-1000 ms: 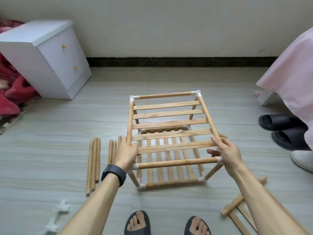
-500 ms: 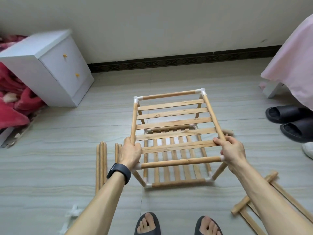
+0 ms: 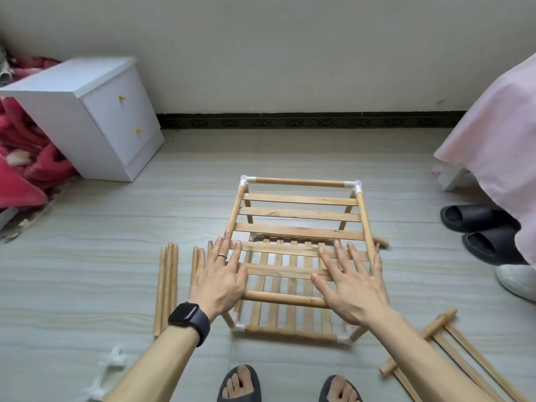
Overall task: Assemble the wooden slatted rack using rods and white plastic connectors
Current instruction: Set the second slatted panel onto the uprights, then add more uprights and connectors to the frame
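Floor, mid-assembly: rack (image 3: 298,227) stands just ahead of my feet. My left hand (image 3: 217,280) and right hand (image 3: 351,282) lie flat, fingers spread, gripping nothing, over top tier's near corners. My call: press evenly, straight down, seat white connectors (image 3: 356,185) squarely.

The head camera is looking forward and down at the floor (image 3: 87,271), hovering close above the rack (image 3: 300,214), facing the wall (image 3: 290,53).

Soft, even, bright light; faint shadows beneath the fingers (image 3: 222,250). Wide-angle bending and slight blur grow far from them.
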